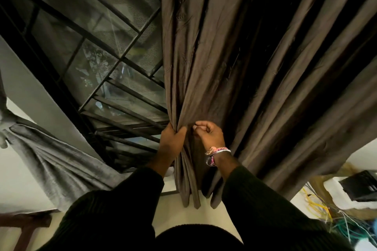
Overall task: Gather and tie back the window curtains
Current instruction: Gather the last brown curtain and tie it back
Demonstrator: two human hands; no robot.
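Observation:
A dark brown curtain [234,63] hangs in long folds over the right half of the window [106,63]. My left hand [171,140] grips the curtain's left edge, its fingers curled round a bunch of folds. Just to the right, my right hand [208,134] pinches a fold of the same curtain; a braided bracelet sits on its wrist. Below my hands the gathered folds hang down to the wall. At the far left a grey curtain [51,161] is gathered and tied at a knot [8,122].
The window has a dark metal grille with mesh behind it. A pale wall runs below the sill. At the lower right lie tangled yellow and green wires [334,218] and a dark box [361,187]. A wooden piece [26,226] shows at lower left.

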